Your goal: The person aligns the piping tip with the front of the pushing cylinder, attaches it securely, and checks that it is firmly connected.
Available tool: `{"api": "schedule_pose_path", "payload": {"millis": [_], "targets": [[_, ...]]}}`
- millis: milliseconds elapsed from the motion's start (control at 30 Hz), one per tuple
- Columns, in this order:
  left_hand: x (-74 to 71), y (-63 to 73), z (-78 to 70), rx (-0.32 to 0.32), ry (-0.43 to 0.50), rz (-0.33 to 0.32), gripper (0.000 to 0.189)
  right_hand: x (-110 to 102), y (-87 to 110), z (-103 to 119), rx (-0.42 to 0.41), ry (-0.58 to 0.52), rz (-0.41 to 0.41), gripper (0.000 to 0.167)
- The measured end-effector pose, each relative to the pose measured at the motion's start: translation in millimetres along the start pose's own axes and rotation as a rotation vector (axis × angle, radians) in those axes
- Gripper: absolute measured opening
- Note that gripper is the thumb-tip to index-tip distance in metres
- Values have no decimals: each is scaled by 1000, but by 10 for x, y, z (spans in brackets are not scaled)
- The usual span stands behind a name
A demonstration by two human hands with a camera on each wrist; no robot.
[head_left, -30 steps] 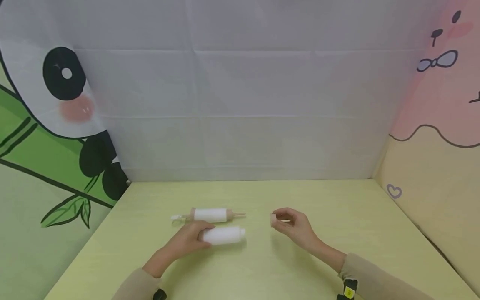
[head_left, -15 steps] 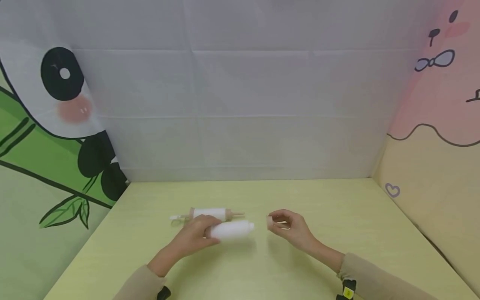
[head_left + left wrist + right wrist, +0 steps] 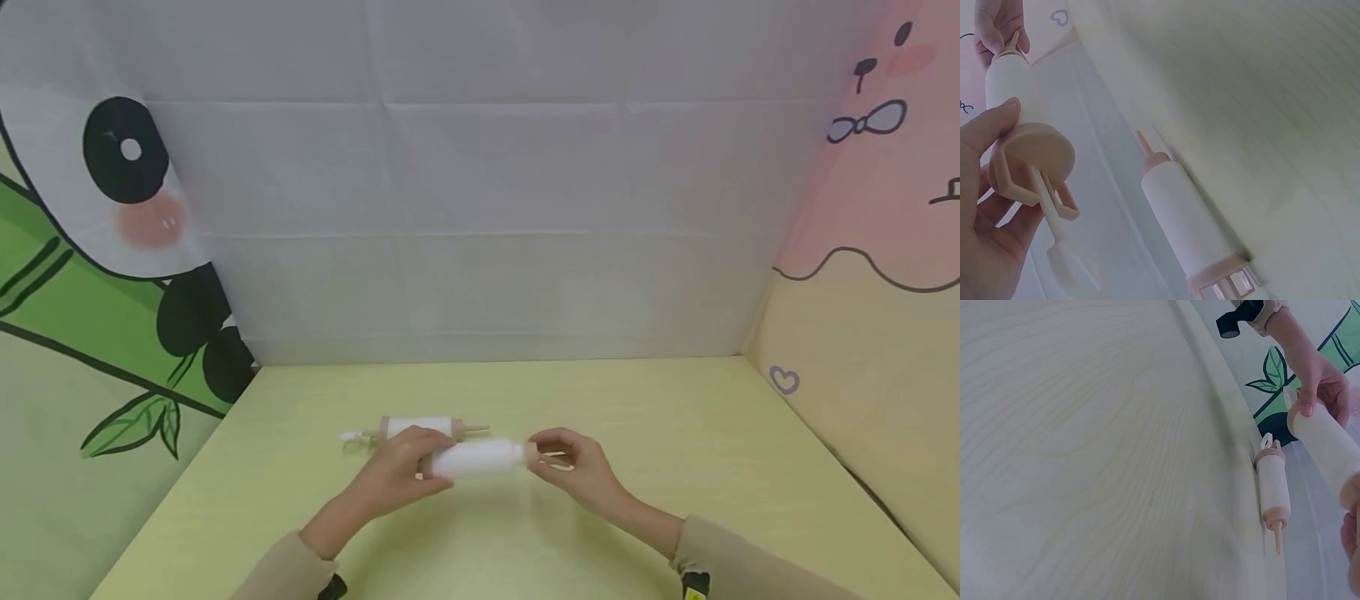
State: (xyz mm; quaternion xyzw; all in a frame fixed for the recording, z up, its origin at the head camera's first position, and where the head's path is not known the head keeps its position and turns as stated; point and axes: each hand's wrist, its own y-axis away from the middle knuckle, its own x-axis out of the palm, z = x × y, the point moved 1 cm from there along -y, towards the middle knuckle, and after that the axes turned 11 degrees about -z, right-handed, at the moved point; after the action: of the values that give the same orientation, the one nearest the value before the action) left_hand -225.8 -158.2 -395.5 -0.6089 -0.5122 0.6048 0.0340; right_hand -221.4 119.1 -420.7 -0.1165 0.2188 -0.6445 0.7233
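My left hand [image 3: 390, 475] grips the pink rear end of a white icing syringe [image 3: 480, 459], raised above the table and lying nearly level. Pink finger loops [image 3: 1013, 181] and a white plunger [image 3: 1047, 206] stick out behind it in the left wrist view. Thumb and fingers of my right hand [image 3: 585, 467] pinch a small pink nozzle cap [image 3: 532, 454] right at the syringe's front neck. Just behind, a second white icing syringe [image 3: 1182, 219] with pink ends and a thin pink nozzle lies on the table.
The pale wood-grain table [image 3: 637, 400] ends at a light cloth backdrop [image 3: 495, 283]. Printed cartoon walls stand at the left [image 3: 45, 392] and right [image 3: 862, 358].
My left hand has carried the syringe to the right and the right hand has come slightly left. The gap between syringe neck and nozzle cap has closed. The second syringe stays put.
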Motion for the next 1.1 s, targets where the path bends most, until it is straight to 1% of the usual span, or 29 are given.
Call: {"api": "schedule_pose_path", "payload": {"millis": [167,300,500,567,667,767,867,1000,1100], "targets": [[15,-8,-23,31,8,-15,42,38,4,-15,8,8,5,30],[18,-17,-32,38,8,-25,42,46,-3,-22,16,33,9,29],[24,-46,-35,61,-16,-43,42,21,-19,-49,-10,57,11,28],[27,-57,-33,68,-10,-42,42,11,-24,-56,-25,68,11,28],[27,-78,-25,68,3,-34,43,5,-39,-56,-70,85,7,28],[17,-101,-16,54,25,-21,43,1,-56,-44,-140,101,2,29],[-3,-114,-7,23,53,-10,43,-6,-73,-35,-197,115,6,30],[-31,-119,4,-16,81,7,43,-9,-90,-23,-243,123,8,29],[-50,-124,8,-29,90,29,43,3,-93,-16,-283,114,3,29]]}}
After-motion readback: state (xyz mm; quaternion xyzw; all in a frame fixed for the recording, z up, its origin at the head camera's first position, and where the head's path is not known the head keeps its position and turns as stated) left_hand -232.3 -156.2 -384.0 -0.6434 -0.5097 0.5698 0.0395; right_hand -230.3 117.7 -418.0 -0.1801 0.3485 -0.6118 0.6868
